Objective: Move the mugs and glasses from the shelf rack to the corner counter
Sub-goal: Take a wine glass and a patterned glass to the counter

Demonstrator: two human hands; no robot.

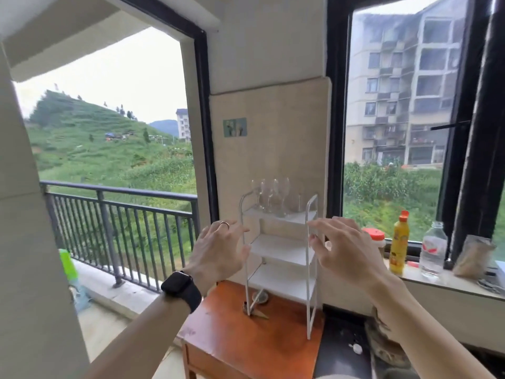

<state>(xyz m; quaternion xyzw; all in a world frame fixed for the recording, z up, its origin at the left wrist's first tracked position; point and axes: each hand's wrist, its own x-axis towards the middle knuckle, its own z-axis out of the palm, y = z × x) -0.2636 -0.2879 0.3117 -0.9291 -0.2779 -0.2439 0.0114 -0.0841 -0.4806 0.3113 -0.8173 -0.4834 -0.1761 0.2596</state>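
Note:
A white three-tier shelf rack (284, 250) stands on a small orange-brown wooden table (232, 340) against the wall. Several clear stemmed glasses (270, 195) stand on its top shelf; the two lower shelves look bare. My left hand (218, 250), with a ring and a black watch on the wrist, is raised beside the rack's left post, fingers spread and holding nothing. My right hand (341, 250) is raised at the rack's right post, fingers apart, touching or nearly touching it. No mugs are visible.
A window sill (448, 283) on the right carries a yellow bottle (399, 242), a clear water bottle (433, 250), a red-lidded jar (375, 236) and a bag. A dark counter (341, 351) lies below it. A balcony railing (123, 231) is at left.

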